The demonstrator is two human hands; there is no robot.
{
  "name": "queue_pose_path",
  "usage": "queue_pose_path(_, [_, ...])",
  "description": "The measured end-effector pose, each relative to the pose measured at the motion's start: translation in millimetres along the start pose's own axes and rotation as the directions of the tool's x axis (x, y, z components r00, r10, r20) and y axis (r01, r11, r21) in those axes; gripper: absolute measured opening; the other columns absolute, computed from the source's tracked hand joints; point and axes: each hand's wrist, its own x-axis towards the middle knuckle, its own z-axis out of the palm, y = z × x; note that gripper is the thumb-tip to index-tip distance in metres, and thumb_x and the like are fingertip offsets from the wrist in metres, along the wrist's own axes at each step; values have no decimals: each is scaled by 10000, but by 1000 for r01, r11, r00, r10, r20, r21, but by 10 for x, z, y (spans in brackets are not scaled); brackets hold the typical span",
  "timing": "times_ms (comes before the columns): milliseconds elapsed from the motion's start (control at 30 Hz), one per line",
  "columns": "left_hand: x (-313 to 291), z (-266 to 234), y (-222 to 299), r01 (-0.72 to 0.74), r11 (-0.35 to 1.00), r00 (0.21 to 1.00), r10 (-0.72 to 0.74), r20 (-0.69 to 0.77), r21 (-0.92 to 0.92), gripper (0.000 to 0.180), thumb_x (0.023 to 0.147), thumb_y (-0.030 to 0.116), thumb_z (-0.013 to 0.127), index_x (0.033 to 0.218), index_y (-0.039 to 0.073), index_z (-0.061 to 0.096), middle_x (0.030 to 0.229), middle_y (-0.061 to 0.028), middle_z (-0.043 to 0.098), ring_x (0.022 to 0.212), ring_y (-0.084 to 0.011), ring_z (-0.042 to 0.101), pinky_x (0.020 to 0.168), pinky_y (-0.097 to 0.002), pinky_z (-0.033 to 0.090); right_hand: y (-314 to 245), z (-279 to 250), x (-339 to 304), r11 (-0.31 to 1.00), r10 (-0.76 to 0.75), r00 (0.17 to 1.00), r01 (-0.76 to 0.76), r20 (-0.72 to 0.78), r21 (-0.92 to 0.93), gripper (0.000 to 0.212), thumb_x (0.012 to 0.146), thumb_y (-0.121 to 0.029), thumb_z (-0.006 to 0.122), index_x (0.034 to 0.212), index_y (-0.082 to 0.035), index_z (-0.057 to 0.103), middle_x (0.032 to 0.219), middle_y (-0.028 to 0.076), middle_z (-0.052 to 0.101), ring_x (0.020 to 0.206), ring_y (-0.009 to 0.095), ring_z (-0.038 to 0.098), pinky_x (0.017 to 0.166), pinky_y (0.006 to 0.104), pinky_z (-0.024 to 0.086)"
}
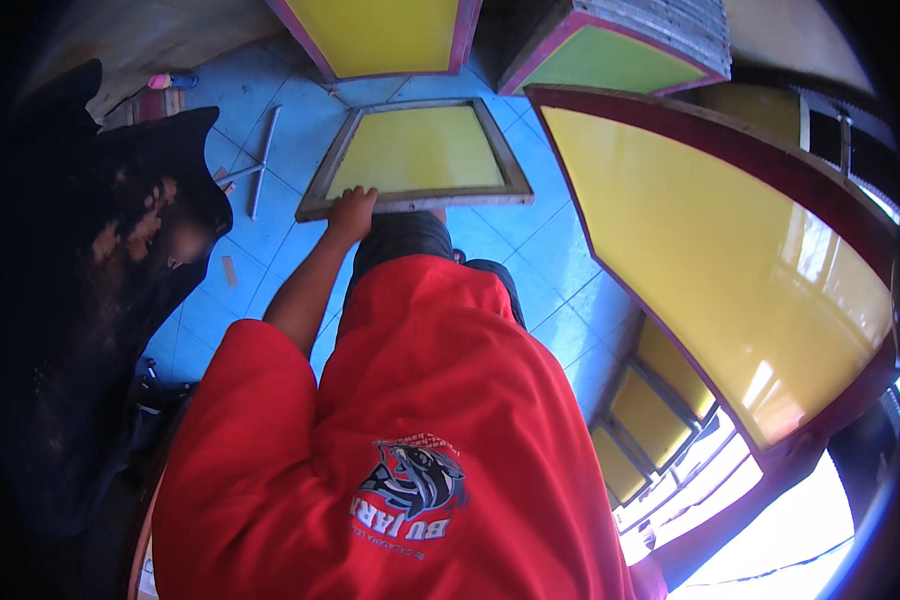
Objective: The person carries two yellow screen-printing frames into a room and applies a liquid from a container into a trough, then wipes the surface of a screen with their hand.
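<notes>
My left hand (353, 212) is closed over the near left edge of a grey wooden screen-printing frame (425, 150) with a yellow panel, which stands low in front of my legs. At the right, a larger screen-printing frame (710, 250) with a dark red border and glossy yellow panel rises close to me, tilted. My right arm reaches out from the lower right, and my right hand (816, 440) grips that frame's near lower corner; its fingers are dim and partly hidden.
Another red-edged yellow frame (380, 35) stands at the back, beside a stack of frames (620, 55). More yellow frames (650, 410) lean at lower right. A dark stained cloth (100, 250) fills the left. A thin metal piece (263, 165) lies on the blue tiles (270, 240).
</notes>
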Motion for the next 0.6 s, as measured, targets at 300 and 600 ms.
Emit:
queue_pose_path(300, [373,-781,-520,-34,994,988,17,-151,-108,490,759,297,548,1184,57,511,1077,-230,578,1012,-362,548,862,-403,440,778,-435,-2109,971,204,976,-193,71,-139,529,860,-395,561,1159,37,502,1067,155,570,943,244,546,822,341,435])
queue_pose_path(600, [-325,-2125,-307,30,993,988,-47,-146,-116,550,795,545,546,864,12,662,736,-153,646,731,-261,634,695,-348,468,1126,-511,-4191,906,423,891,-409,166,-110,429,858,-310,599,1114,28,530,1007,134,598,871,225,572,753,320,458])
